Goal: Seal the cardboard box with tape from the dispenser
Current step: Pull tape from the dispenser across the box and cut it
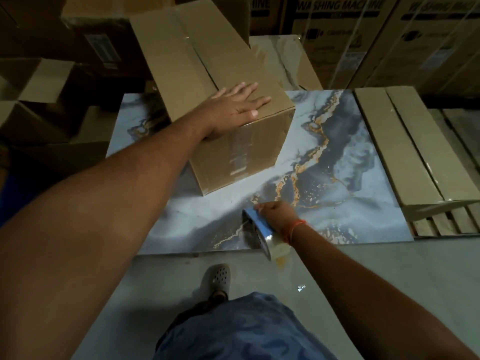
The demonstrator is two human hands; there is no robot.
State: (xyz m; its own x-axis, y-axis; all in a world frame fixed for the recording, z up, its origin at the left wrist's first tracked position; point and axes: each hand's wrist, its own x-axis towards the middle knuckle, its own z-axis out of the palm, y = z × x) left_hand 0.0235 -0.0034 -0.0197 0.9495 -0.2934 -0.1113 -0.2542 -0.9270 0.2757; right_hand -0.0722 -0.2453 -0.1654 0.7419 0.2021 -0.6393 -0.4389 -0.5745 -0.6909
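1. Marbled blue-grey tabletop (337, 178), low over a concrete floor (161, 281), with stacked cartons behind.
2. Box (220, 100) under the left hand (233, 107), resting on the tabletop; clear tape runs along its top seam and down the near end face.
3. Left hand: fingers spread, palm flat on the box top near its closest edge.
4. Right hand (278, 216): curled around the blue dispenser (259, 227), held at the tabletop's near edge, well apart from the box.
5. Flat cartons (405, 146) lie beyond the right hand.
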